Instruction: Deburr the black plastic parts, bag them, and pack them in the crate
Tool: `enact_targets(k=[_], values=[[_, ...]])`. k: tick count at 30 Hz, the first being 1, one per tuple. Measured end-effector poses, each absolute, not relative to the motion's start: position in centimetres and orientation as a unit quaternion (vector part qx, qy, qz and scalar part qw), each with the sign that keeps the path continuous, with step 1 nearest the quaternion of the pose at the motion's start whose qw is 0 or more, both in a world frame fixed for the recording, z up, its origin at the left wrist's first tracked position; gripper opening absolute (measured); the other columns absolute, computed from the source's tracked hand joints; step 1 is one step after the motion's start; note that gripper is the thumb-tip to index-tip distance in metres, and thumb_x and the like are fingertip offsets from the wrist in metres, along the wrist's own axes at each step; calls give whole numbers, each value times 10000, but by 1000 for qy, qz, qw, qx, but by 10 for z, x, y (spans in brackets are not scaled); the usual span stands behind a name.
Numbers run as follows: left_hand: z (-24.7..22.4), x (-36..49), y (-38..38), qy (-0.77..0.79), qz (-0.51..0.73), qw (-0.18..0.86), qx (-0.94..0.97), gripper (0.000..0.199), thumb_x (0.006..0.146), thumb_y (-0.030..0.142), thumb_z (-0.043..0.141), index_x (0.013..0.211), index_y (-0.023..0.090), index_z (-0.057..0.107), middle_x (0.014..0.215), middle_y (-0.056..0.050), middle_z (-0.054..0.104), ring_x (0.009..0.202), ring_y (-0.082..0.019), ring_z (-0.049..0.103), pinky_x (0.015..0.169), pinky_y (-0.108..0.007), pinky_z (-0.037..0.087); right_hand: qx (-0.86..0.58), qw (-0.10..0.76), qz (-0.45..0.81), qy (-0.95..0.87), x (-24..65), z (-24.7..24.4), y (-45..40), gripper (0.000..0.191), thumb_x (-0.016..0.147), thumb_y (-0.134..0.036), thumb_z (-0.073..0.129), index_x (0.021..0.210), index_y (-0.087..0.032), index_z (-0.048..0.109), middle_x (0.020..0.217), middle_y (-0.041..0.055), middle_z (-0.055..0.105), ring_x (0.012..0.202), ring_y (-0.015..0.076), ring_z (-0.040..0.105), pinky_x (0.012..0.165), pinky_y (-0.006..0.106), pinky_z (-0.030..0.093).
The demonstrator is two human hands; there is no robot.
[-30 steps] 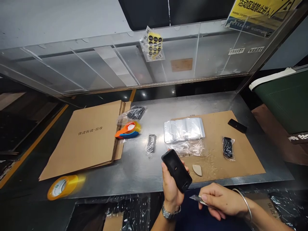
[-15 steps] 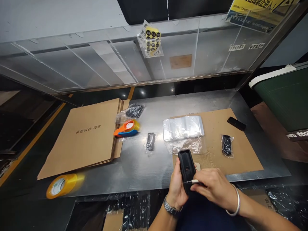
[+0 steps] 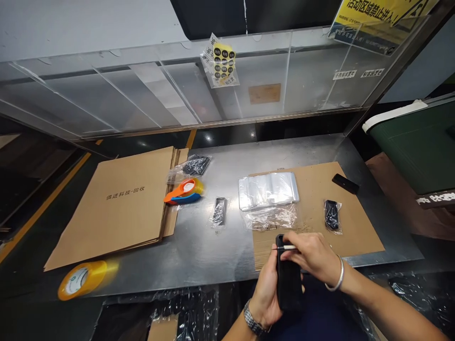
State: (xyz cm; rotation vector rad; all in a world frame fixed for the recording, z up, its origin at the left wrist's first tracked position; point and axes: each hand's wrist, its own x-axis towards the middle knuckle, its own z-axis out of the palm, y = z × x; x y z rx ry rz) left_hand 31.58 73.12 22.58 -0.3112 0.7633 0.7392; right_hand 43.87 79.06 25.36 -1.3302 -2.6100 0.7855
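A black case [image 3: 288,286] is sitting in the person's left hand [image 3: 265,291], just in front of the bench [image 3: 199,258], with its far end reaching over the near edge of a cardboard sheet [image 3: 316,189]. Its long axis is running almost straight away from the body, the far end pointing toward the bench and leaning slightly left, the near end hanging over dark blue clothing [image 3: 320,315].

The left grip is closing around the case from its left side, the thumb lying along that edge and fingertips showing at the right edge. The right hand [image 3: 313,248] is pinching a slim craft knife [image 3: 289,247] in a narrow grip, and the knife is lying crosswise over the far end of the case, its thin tip pointing left beside the left thumb. Whether the tip is touching the case, one cannot tell.

Beyond the hands, a stack of clear plastic bags [image 3: 268,192] is lying partly on the cardboard sheet. To its right, a bagged black part [image 3: 332,215] and a loose black piece [image 3: 345,183] are resting on the same sheet.
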Motion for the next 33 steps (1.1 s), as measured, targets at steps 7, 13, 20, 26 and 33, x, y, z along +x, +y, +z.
enact_targets(k=[7, 13, 20, 26, 33], values=[[231, 316, 726, 368, 313, 868, -115, 564, 763, 600, 418, 767, 64, 596, 684, -63, 547, 535, -121, 529, 451, -235, 473, -389, 113, 369, -836, 449, 250, 809, 192, 860, -334, 514, 914, -213, 653, 771, 35, 655, 698, 172, 595, 630, 243, 385], [227, 316, 722, 375, 296, 872, -108, 590, 741, 620, 437, 769, 53, 597, 673, -62, 541, 526, -117, 517, 457, -236, 469, -416, 140, 489, -754, 449, 247, 815, 352, 842, -336, 477, 542, -158, 520, 504, -37, 417, 476, 93, 385, 483, 216, 279], [228, 313, 724, 403, 353, 836, -116, 523, 754, 581, 460, 809, 79, 597, 651, -49, 560, 507, -107, 513, 472, -227, 447, -520, 170, 533, -645, 460, 238, 789, 223, 768, -317, 560, 917, -153, 531, 556, -62, 411, 501, 102, 386, 486, 211, 296], [234, 321, 721, 476, 432, 765, -50, 432, 776, 525, 480, 931, 133, 574, 670, -32, 592, 548, -111, 540, 489, -213, 436, -534, 199, 500, -652, 448, 224, 768, 236, 816, -321, 487, 642, -171, 435, 566, -47, 415, 524, 100, 388, 490, 215, 286], [232, 322, 717, 515, 406, 755, 3, 532, 770, 588, 422, 933, 104, 569, 650, -74, 609, 552, -157, 569, 433, -229, 423, -540, 226, 576, -571, 443, 209, 776, 439, 853, -462, 431, 537, -158, 454, 462, -16, 465, 458, 107, 441, 493, 226, 341]])
